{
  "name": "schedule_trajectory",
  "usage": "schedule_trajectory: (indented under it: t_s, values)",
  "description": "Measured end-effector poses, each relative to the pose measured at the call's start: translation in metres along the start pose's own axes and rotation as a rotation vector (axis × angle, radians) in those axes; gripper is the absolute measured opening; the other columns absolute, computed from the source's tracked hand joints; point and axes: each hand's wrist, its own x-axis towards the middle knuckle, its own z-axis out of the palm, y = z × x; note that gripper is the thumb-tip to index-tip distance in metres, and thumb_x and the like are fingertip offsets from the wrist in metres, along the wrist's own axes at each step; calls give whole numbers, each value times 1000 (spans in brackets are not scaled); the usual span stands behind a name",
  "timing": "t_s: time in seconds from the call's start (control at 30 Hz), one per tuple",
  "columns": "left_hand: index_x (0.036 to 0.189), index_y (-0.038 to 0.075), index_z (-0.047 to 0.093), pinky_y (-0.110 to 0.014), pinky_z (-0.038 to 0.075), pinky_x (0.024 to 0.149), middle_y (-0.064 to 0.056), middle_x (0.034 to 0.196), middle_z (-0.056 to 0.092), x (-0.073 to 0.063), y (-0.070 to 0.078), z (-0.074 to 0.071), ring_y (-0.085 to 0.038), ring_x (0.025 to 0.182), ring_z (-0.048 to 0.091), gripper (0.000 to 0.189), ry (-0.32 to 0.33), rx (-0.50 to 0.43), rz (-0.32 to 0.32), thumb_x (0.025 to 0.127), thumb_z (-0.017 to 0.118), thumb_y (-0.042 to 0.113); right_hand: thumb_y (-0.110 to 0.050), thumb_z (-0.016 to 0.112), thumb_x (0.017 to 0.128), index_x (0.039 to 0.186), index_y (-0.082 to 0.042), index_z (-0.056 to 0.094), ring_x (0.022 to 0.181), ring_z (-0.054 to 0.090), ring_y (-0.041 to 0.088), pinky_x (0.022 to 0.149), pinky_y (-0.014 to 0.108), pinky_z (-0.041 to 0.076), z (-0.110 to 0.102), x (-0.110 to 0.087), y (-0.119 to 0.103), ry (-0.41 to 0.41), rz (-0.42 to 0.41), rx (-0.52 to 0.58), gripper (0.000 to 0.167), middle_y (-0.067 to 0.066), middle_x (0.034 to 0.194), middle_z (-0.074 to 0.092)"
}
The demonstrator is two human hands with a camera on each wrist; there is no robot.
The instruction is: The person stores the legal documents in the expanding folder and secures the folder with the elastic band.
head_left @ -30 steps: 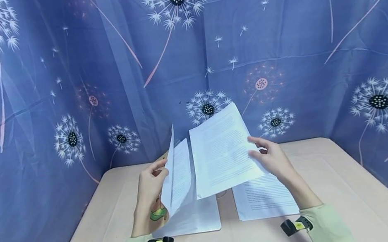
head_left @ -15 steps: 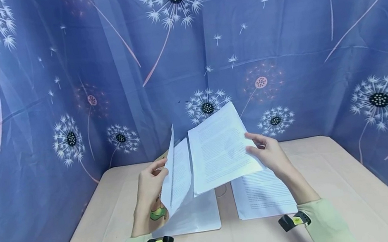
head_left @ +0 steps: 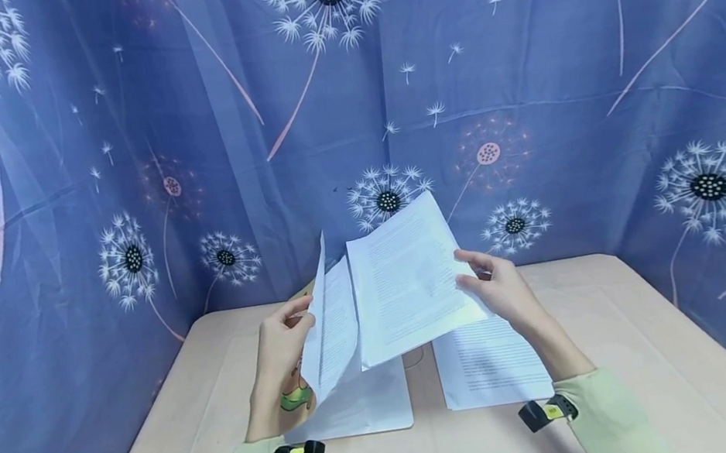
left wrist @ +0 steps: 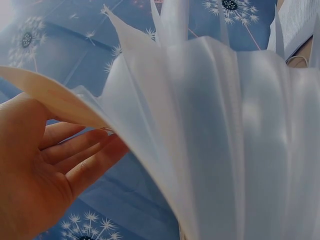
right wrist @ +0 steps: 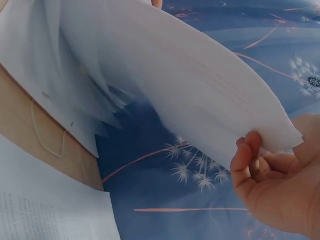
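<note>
My left hand (head_left: 282, 344) grips the cover and front leaves of a clear-pocket folder (head_left: 379, 410), raising them at an angle. That cover carries a cartoon picture (head_left: 296, 398). Seen from the left wrist, the translucent pockets (left wrist: 210, 125) fan apart beside my fingers. Between thumb and fingers my right hand (head_left: 501, 292) pinches the right edge of a printed paper sheet (head_left: 410, 282), tilted above the table. The sheet's left edge lines up with the folder's pages, right at a pocket's side. In the right wrist view the sheet (right wrist: 200, 75) bows toward the folder.
A stack of printed papers (head_left: 495, 379) lies on the beige table (head_left: 634, 342), under my right forearm. A thin pale loop (right wrist: 47, 142) shows on the table between folder and stack. Blue dandelion-print cloth (head_left: 524, 77) hangs around the table's back and sides.
My right hand and the sheet have shifted slightly left, toward the folder. My left hand keeps the folder's leaves raised in about the same place.
</note>
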Motion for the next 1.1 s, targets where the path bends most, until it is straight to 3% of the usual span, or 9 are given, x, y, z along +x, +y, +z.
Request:
schedule_trajectory:
  t_s: [0.13, 0.23, 0.3, 0.37, 0.53, 0.63, 0.83, 1.1]
  values:
    - [123, 19, 71, -25, 39, 47, -10, 104, 75, 1, 0, -1, -17, 72, 61, 35, 4, -8, -8, 90, 59, 16, -22, 60, 98, 149, -15, 47, 141, 41, 40, 110, 51, 41, 3, -2, 6, 7, 11, -15, 53, 18, 156, 40]
    - [123, 18, 71, -25, 41, 50, -11, 103, 75, 1, 0, -1, -18, 72, 60, 35, 8, -9, -9, 89, 59, 15, -22, 61, 98, 148, -16, 48, 130, 51, 36, 94, 38, 51, 5, -4, 12, 25, 14, -30, 53, 18, 150, 45]
    - [123, 17, 71, -26, 43, 55, -12, 103, 75, 1, 1, -1, -17, 76, 62, 35, 11, -5, -7, 89, 59, 14, -22, 62, 97, 147, -14, 49, 119, 57, 33, 80, 30, 51, 7, -6, 15, 39, 8, -40, 52, 18, 145, 48]
    - [122, 17, 71, -26, 45, 59, -11, 103, 75, 1, 2, -1, -17, 77, 62, 35, 12, 1, -8, 89, 60, 14, -21, 62, 97, 147, -13, 50, 116, 58, 32, 77, 28, 49, 9, -7, 17, 50, 3, -56, 52, 18, 142, 50]
    - [122, 17, 71, -26, 45, 61, -11, 104, 75, 1, 2, -1, -16, 79, 63, 35, 13, 6, -14, 89, 60, 14, -21, 61, 97, 147, -13, 49, 132, 51, 37, 99, 43, 48, 14, -11, 19, 46, 9, -56, 52, 20, 146, 48]
    - [123, 17, 71, -26, 45, 60, -11, 104, 75, 1, 2, -1, -16, 82, 64, 35, 15, 9, -18, 89, 60, 14, -20, 61, 97, 147, -13, 50, 130, 53, 37, 96, 43, 49, 17, -13, 18, 39, 9, -45, 52, 20, 147, 48]
    - [123, 18, 71, -27, 46, 61, -9, 106, 75, 1, -1, 0, -16, 85, 65, 35, 8, 19, -21, 89, 60, 17, -21, 62, 97, 146, -14, 51, 121, 58, 34, 84, 30, 51, 24, -12, 16, 37, 8, -36, 51, 19, 144, 50]
    - [122, 18, 71, -26, 44, 57, -10, 103, 75, 2, -1, 1, -17, 77, 62, 35, 10, 16, -11, 89, 60, 16, -19, 63, 96, 145, -14, 53, 122, 59, 34, 87, 33, 52, 35, -11, 15, 37, 6, -8, 50, 18, 144, 52]
